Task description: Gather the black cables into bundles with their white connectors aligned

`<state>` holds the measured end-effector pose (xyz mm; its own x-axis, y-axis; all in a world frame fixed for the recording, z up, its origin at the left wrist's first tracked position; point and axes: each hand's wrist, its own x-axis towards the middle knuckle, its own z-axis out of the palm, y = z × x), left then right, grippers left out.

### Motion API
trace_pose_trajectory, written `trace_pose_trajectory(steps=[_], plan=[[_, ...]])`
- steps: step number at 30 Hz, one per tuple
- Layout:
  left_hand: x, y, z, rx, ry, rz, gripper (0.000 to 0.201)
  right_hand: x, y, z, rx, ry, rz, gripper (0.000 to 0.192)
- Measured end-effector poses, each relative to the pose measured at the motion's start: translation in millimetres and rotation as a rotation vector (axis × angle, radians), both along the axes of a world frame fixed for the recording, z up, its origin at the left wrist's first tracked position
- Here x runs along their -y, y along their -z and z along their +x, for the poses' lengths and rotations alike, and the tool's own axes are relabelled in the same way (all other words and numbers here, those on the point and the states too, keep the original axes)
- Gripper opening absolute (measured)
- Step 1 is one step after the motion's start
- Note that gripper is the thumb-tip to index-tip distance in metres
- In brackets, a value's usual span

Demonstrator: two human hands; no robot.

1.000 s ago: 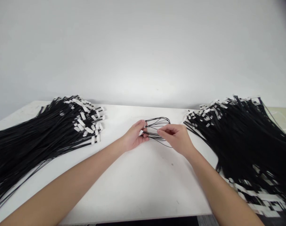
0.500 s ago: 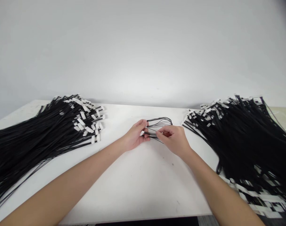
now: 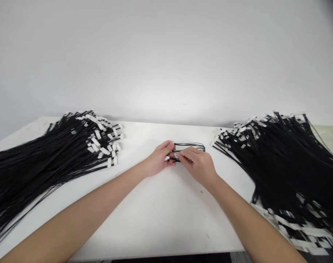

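Two hands: both meet at the middle of the white bench [image 3: 161, 215], fingertips almost touching each other.
Left hand [image 3: 158, 160]: its grip is pressed together on the near end of a small coil of thin black cords [image 3: 192, 147], thumb below and fingers above, with a bit of white tag showing at the pinch.
Right hand [image 3: 200, 165]: its grip is likewise closed on the same coil, the fingers curled over the strands just beside the left fingertips; the palm faces down and covers the lower part of the loops.
Coil of cords: held between the two hands just above the bench surface, at the centre; the free loops stick out toward the far right of the fingers, flattened into a narrow oval. Whether it rests on the bench or hangs slightly clear, I cannot tell.
Left pile [image 3: 45, 160]: a broad heap of long black cords with white tags at their far ends, lying well apart from the left hand, spread out to the bench's left edge.
Right pile [image 3: 287, 164]: a similar, thicker heap with white tags at both its far end and its near end, near the right hand but not touching it.
Forearms: both bare, reaching in from the lower corners.
Wall [image 3: 166, 54]: plain pale grey behind the bench.
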<state>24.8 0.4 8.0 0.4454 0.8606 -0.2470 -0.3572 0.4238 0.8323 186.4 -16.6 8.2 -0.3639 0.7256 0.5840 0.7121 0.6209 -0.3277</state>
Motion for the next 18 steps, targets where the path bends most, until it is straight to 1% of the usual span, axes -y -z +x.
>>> trace_pose_trajectory(steps=[5, 9, 10, 12, 14, 15, 17, 18], plan=[[1.0, -0.8, -0.1, -0.015, -0.004, 0.004, 0.029, 0.1, 2.8, -1.2, 0.065, 0.04, 0.082, 0.019], [0.9, -1.7, -1.4, -0.007, 0.005, -0.008, 0.028, -2.8, -3.1, 3.7, 0.14, 0.126, 0.207, 0.014], [0.9, -2.2, -1.7, -0.002, 0.002, -0.01, 0.028, -3.6, -6.1, 5.5, 0.161, 0.152, 0.229, 0.016], [1.4, -3.5, -2.0, 0.0, -0.001, -0.01, 0.028, -5.5, -11.9, 9.1, 0.194, 0.219, 0.234, 0.026], [2.5, -5.1, -2.3, -0.018, 0.017, 0.003, 0.028, -8.4, -15.0, 12.6, 0.18, 0.281, 0.19, 0.037], [3.2, -5.9, -2.6, -0.032, 0.037, 0.016, 0.027, -10.6, -15.0, 14.4, 0.145, 0.29, 0.147, 0.04], [4.9, -7.1, -3.6, -0.055, 0.071, 0.054, 0.025, -17.0, -12.0, 17.8, -0.004, 0.253, -0.008, 0.037], [5.8, -7.6, -4.3, -0.061, 0.083, 0.076, 0.024, -21.1, -9.9, 19.5, -0.12, 0.222, -0.121, 0.033]])
